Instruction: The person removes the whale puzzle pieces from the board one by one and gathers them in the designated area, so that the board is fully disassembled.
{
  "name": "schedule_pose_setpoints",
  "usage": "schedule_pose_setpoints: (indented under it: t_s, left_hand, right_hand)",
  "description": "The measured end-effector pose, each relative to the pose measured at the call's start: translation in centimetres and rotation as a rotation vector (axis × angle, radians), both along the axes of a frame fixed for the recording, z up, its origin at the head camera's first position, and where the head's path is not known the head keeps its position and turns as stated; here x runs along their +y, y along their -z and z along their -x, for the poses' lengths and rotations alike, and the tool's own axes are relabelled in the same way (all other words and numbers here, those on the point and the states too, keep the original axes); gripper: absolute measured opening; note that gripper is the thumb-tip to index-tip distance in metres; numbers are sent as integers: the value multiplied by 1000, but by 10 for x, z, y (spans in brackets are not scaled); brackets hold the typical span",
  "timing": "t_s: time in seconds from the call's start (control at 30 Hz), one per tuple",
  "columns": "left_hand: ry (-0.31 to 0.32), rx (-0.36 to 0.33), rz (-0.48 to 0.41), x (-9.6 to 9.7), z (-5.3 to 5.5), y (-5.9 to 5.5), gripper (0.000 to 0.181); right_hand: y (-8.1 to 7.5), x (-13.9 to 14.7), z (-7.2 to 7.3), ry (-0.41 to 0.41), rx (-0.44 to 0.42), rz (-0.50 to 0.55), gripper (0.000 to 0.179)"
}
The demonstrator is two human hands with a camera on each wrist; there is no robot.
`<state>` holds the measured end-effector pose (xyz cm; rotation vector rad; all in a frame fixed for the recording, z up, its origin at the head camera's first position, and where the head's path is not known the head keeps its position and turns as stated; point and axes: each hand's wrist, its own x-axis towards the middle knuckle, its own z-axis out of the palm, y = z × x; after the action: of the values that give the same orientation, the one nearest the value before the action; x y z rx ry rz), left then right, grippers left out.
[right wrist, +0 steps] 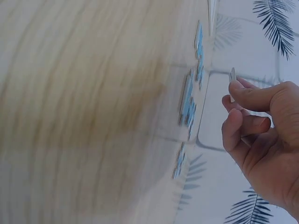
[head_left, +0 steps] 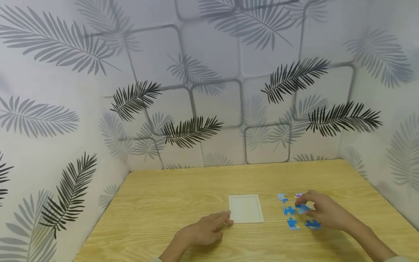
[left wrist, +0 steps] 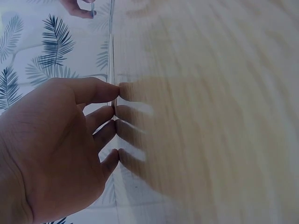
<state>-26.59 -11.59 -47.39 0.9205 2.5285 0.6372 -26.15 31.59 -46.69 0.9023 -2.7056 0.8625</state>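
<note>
My right hand (head_left: 327,211) pinches a light blue jigsaw piece (head_left: 303,209) between thumb and fingers, above the tabletop. The right wrist view shows that piece (right wrist: 233,74) edge-on, raised off the wood. Several other jigsaw pieces (head_left: 289,210) lie below and around this hand, mostly blue, with one showing pink (head_left: 299,195) partly behind the fingers. My left hand (head_left: 207,228) rests its fingertips on the table, the foremost right at the left edge of a square white puzzle tray (head_left: 248,221). In the left wrist view its fingers (left wrist: 98,88) are spread, holding nothing.
A pale wood-grain table (head_left: 157,203) carries the tray in the middle and the loose pieces to its right. Behind and on both sides rise walls (head_left: 216,105) covered with a feather-leaf pattern. The table's back edge meets the rear wall.
</note>
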Motion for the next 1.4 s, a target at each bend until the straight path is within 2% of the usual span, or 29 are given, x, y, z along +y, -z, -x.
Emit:
schedule_pose_setpoints:
  t_s: [0.1, 0.23, 0.37, 0.47, 0.53, 0.67, 0.87, 1.0, 1.17, 1.3, 1.4]
  left_hand:
    - [-1, 7, 9, 1, -1, -1, 68]
    - [0, 14, 14, 2, -2, -2, 68]
    - [-2, 18, 19, 1, -1, -3, 69]
    - [-4, 17, 22, 0, -2, -5, 68]
    - [-8, 10, 21, -1, -2, -5, 67]
    - [-17, -7, 17, -2, -2, -5, 66]
    - [-25, -14, 15, -4, -3, -5, 69]
    - [-32, -10, 14, -4, -2, -4, 69]
    - [-26, -10, 12, -5, -1, -4, 68]
    - [6, 36, 55, -6, 2, -5, 55]
    - [30, 72, 90, -6, 5, -7, 43]
  right_hand:
    - [0, 18, -3, 24, -3, -9, 29]
    - [-1, 45, -11, 62, -83, -2, 24]
    - [2, 66, -17, 64, -131, 32, 19]
    - [7, 74, -22, 43, -203, 77, 20]
    - [10, 77, -23, 28, -219, 88, 21]
    - [16, 77, -23, -3, -170, 76, 22]
    - [19, 77, -19, 25, -211, 85, 19]
    - [22, 77, -14, 45, -191, 50, 18]
    - [24, 75, -15, 33, -210, 95, 17]
    - [21, 70, -20, 67, -225, 122, 14]
    - [17, 63, -22, 120, -180, 122, 14]
